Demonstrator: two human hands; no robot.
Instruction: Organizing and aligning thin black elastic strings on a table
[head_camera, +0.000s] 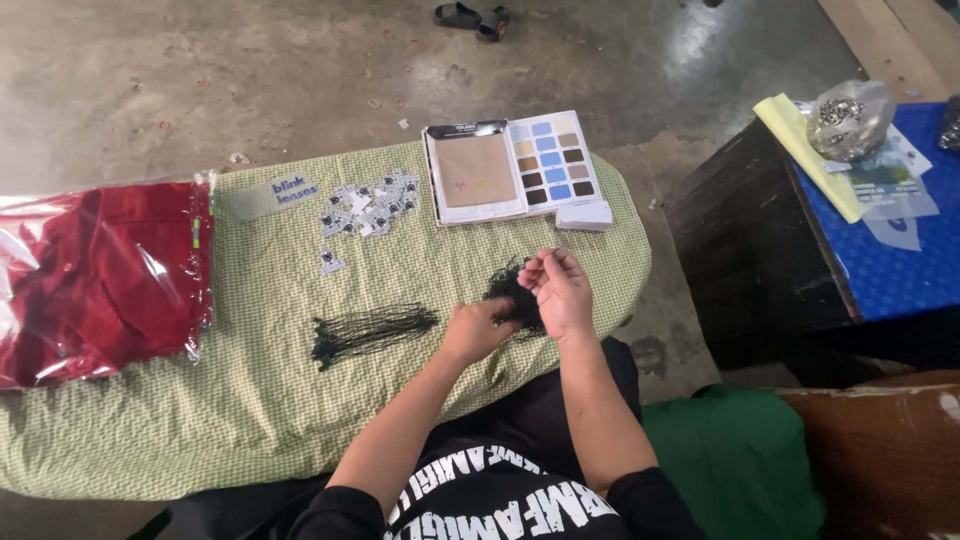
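Observation:
My right hand (556, 293) is raised, palm towards me, and pinches a thin black string from a tangled heap of black strings (510, 290) on the green checked cloth (250, 390). My left hand (478, 328) rests beside that heap, fingers curled on some of the strings. A straightened bundle of black strings (368, 331) lies to the left of my left hand. Further back lies a pile of small white printed tags (368, 208).
A clear bag of red fabric (95, 275) lies at the left. A swatch card book (510, 167) sits at the far edge. A dark table with a blue cover (880, 250), yellow paper and a bag of metal pieces (848, 115) stands at the right. Sandals (472, 17) lie on the concrete floor.

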